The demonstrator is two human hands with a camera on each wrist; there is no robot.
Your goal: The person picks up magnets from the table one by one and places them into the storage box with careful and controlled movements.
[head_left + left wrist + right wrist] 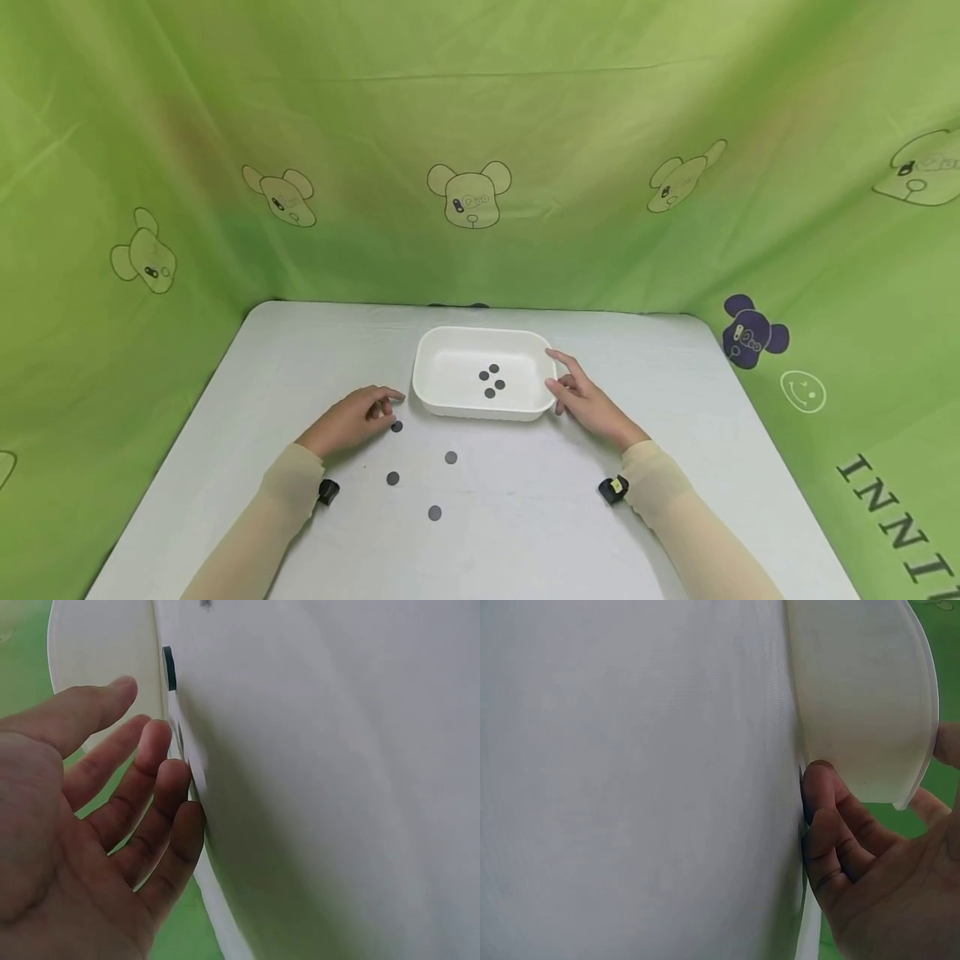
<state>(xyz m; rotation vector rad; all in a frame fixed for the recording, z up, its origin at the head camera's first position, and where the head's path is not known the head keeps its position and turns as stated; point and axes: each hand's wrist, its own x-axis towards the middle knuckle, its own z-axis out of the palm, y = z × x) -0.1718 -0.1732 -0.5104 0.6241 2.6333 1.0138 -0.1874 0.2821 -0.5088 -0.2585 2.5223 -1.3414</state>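
Note:
A white rectangular tray with rounded corners stands toward the back of the table. My right hand holds its right end, with thumb and forefinger at the rim. In the right wrist view the other fingers curl low beside the tray's end wall. Left of the tray, my left hand hovers low with bent, spread fingers and holds nothing. Just by its thumb lies a small dark grey disc. The left wrist view has a disc beyond the fingertips, apart from them.
Several like discs lie flat inside the tray. Others, a disc, a second disc and a third disc, are on the white tabletop in front. Green printed cloth hangs behind and at both sides.

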